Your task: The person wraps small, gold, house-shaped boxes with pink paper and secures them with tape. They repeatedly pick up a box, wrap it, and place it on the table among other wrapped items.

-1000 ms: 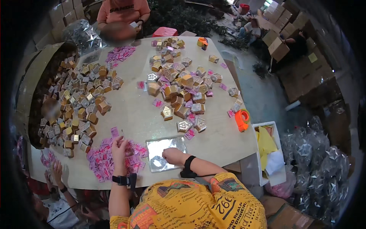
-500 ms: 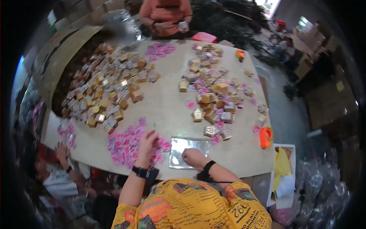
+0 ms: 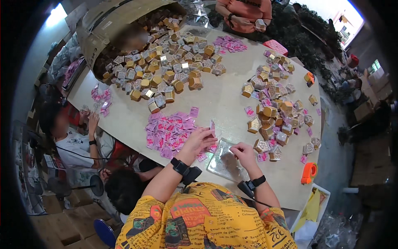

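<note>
While the left hand (image 3: 199,142), fingers slightly spread, pinches a small flat pink packet (image 3: 213,125) beside the heap of pink packets (image 3: 170,133), the right hand (image 3: 246,157) curls over the shallow, shiny rectangular tray (image 3: 222,162); whether it grips anything, the head view leaves unclear.

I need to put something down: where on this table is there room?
The widest bare patch of table runs between the left heap of houses and the right heap, beyond the pink cards. Another lies between the right hand and orange dispenser. Crowded: both heaps, and around the left hand, between cards and tray.
</note>
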The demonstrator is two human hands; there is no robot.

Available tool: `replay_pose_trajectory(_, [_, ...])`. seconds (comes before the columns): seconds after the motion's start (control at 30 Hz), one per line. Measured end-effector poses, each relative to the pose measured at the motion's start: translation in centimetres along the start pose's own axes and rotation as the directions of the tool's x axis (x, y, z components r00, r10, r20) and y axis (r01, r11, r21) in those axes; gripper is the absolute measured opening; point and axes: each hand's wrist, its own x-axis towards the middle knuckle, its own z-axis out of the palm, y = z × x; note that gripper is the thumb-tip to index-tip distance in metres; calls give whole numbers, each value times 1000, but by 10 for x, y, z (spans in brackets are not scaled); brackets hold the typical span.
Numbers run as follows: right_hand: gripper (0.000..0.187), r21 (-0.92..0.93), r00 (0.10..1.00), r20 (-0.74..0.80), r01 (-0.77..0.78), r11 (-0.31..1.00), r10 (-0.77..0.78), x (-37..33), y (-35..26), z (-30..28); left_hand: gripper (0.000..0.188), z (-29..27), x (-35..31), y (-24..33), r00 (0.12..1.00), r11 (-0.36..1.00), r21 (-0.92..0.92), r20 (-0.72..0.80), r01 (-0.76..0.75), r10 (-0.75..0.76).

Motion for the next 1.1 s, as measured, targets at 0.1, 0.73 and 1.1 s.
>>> replay_pose_trajectory(0.1, [16, 166, 992, 87, -100, 981, 86, 2, -19, 4, 12, 8, -4, 3, 1000, 999, 39, 23, 12, -13])
replay_pose_trajectory(0.73, [9, -693, 810, 222, 523, 497, -543, 21, -80, 3, 24, 29, -6, 3, 672, 92, 814, 404, -574, 621])
replay_pose_trajectory(1.1, [7, 184, 966, -43, 259, 948, -255, 23, -44, 13, 10, 39, -16, 5, 739, 147, 837, 366, -527, 566])
